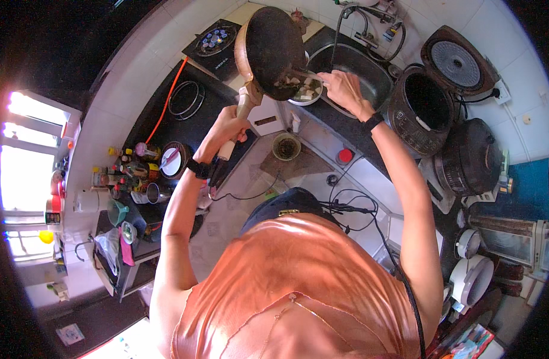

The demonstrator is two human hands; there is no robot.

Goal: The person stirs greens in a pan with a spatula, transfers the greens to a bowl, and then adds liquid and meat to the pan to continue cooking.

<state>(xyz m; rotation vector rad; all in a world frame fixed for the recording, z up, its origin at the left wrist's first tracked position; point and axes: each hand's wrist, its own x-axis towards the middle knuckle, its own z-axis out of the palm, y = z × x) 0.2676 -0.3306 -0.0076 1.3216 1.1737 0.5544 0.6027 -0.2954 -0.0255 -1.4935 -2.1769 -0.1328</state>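
My left hand (pixel 232 128) grips the pale handle of a wok (pixel 270 49), which is tilted steeply over a white bowl (pixel 307 102). Pale cubes of food (pixel 308 92) with dark green bits lie in the bowl, and more bits cling to the wok's lower rim. My right hand (pixel 344 89) is closed on the handle of a utensil (pixel 311 75); its far end reaches into the wok by the rim, and its head is hard to make out. The bowl stands on the dark counter, beside the sink.
A black sink (pixel 369 72) with a faucet lies right of the bowl. Farther right stands an open rice cooker (pixel 420 112) and another dark cooker (pixel 467 157). The gas stove (pixel 214 42) is at the upper left, with a wire ring (pixel 187 99) and bottles below. Cables hang near my right side.
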